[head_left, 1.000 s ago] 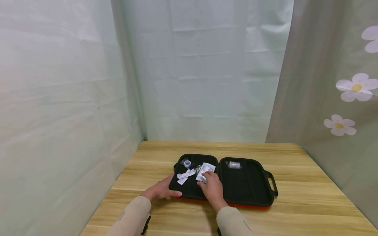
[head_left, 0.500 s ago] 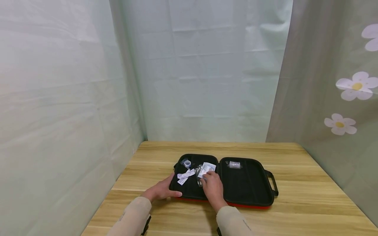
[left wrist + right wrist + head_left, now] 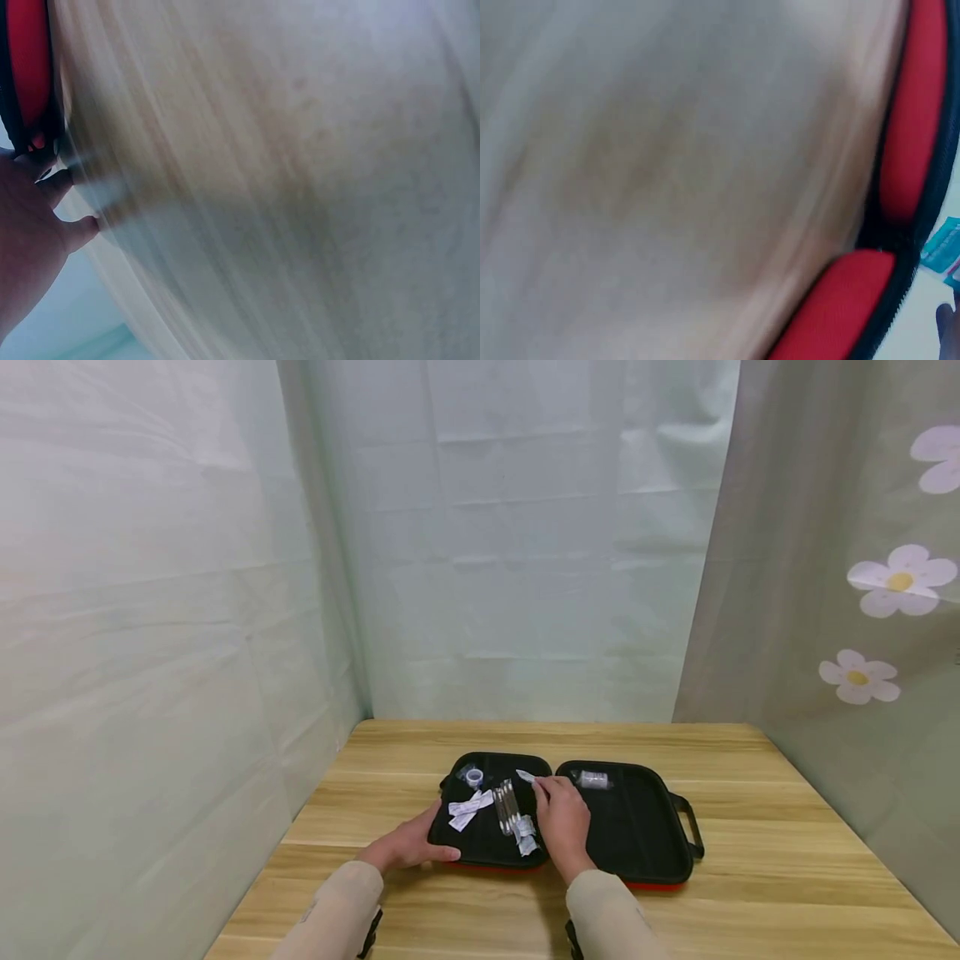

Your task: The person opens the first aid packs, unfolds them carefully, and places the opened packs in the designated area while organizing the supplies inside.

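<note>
A hard zip case with a red outside lies open flat, its black left half [image 3: 487,847] nearest both hands. My left hand [image 3: 408,842] grips that half's near-left corner, thumb at the front rim; the left wrist view shows the hand [image 3: 30,232] at the case's edge. My right hand [image 3: 564,818], above the hinge, pinches a small flat packet [image 3: 527,776], seen nearly edge-on. The right wrist view shows a teal-and-white packet [image 3: 943,247] by a fingertip. Inside the left half lie a sleeve of cotton swabs [image 3: 507,807], a crumpled silvery-white packet [image 3: 526,837], white strip packets [image 3: 468,808] and a tape roll [image 3: 475,777].
The case's right half [image 3: 630,827] holds a clear-wrapped white roll [image 3: 594,780] near its far edge. A black carry handle [image 3: 693,827] sticks out at the right. Underneath is a wooden table [image 3: 780,860], with pale curtains [image 3: 525,568] behind and at the sides.
The white packet that lay over the swabs is lifted and tilted in my right hand, which has moved right. The swabs and the crumpled packet now show. My left hand keeps its place.
</note>
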The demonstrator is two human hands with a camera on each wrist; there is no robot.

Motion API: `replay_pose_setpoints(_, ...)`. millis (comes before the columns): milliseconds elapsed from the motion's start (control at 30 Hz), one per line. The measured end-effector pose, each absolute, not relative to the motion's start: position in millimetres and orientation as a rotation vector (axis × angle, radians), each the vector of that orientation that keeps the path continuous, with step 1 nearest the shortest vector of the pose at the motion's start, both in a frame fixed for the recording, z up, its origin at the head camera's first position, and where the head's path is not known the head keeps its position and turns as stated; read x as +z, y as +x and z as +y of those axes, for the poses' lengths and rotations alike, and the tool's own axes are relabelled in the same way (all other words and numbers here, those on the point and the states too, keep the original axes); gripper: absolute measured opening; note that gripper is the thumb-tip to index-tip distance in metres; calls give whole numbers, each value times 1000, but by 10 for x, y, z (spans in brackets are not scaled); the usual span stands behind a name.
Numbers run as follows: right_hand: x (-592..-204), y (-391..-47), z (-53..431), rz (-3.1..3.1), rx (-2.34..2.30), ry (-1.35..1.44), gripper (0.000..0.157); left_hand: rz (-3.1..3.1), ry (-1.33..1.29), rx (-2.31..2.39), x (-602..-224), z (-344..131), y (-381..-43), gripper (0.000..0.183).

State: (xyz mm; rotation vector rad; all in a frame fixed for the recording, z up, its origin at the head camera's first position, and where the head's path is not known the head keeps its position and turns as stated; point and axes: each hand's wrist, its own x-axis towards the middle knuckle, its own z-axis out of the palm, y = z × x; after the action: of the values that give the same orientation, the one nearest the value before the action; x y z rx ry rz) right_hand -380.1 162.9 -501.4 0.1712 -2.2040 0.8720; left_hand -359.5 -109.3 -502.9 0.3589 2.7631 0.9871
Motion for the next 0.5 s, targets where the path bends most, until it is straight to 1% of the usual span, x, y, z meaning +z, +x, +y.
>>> replay_pose_setpoints(300,-4957,-3918,1841,-2177,1001,90,13,2759,341,1002,-5035,-1111,-3601,111)
replay_pose_setpoints(500,-4907,-3941,1984,-2212,1060,8,17,2778,418,959,-5042,-1117,-3604,112)
